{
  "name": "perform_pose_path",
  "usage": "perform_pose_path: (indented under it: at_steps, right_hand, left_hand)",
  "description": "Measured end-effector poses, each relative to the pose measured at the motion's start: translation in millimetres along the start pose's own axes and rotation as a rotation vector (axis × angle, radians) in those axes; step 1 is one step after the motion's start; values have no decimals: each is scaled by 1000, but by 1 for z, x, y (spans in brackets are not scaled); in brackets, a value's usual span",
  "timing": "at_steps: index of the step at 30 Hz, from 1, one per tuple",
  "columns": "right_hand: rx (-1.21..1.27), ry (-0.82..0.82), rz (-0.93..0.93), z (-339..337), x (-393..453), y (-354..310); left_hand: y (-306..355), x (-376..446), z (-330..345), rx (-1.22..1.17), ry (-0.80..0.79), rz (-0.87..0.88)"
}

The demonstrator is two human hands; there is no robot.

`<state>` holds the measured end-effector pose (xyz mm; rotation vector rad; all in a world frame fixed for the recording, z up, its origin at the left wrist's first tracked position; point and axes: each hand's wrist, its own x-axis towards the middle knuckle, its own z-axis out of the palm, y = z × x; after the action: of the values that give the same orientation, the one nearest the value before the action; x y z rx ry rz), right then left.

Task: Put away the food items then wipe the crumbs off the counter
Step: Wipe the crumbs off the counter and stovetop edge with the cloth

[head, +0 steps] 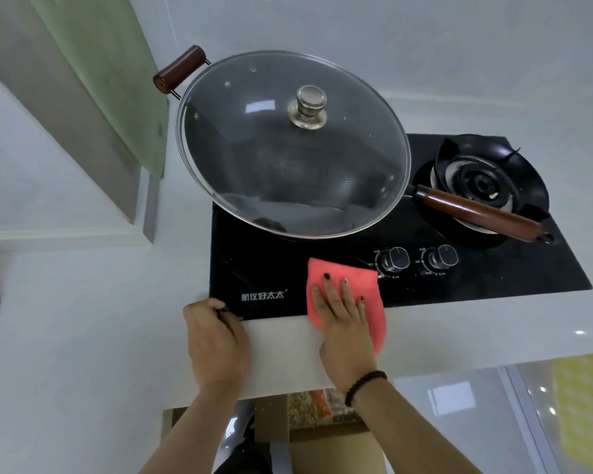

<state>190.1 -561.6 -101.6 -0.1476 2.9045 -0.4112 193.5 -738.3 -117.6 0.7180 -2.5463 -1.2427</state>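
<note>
Fingers of the right hand lie flat and spread, pressing the pink cloth down across the stove's front edge onto the counter. Curled closed, the left hand rests at the stove's front left corner, holding nothing I can see.

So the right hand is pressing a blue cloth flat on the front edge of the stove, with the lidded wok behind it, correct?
Not quite: the cloth is pink-red, not blue, as the head view shows. The right hand does press it flat on the stove front edge, with the lidded wok behind.
</note>
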Motion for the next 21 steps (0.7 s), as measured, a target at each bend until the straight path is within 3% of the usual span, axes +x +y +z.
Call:
perform_pose_path:
  at_steps: [2, 5, 7, 9, 13, 16, 19, 21]
  right_hand:
    - [202, 54, 116, -3, -20, 19]
    - [776, 204, 416, -32, -16, 35]
    - [873, 357, 429, -55, 5, 41]
    - [712, 406, 362, -65, 40, 47]
    - [149, 194, 164, -36, 91, 35]
    - [73, 132, 103, -15, 84, 17]
    - [7, 51, -242, -14, 43, 17]
    - [108, 2, -399, -13, 7, 25]
  left_hand:
    - [1, 0, 1, 23, 4, 26]
    - [0, 0, 2, 47, 4, 56]
    - [-1, 1, 3, 68, -2, 57]
    - [-2, 1, 5, 82, 2, 61]
    - [-2, 0, 8, 139, 18, 100]
    - [0, -1, 9, 165, 19, 90]
    - [0, -1, 9, 177, 23, 98]
    - [1, -1, 9, 177, 28, 109]
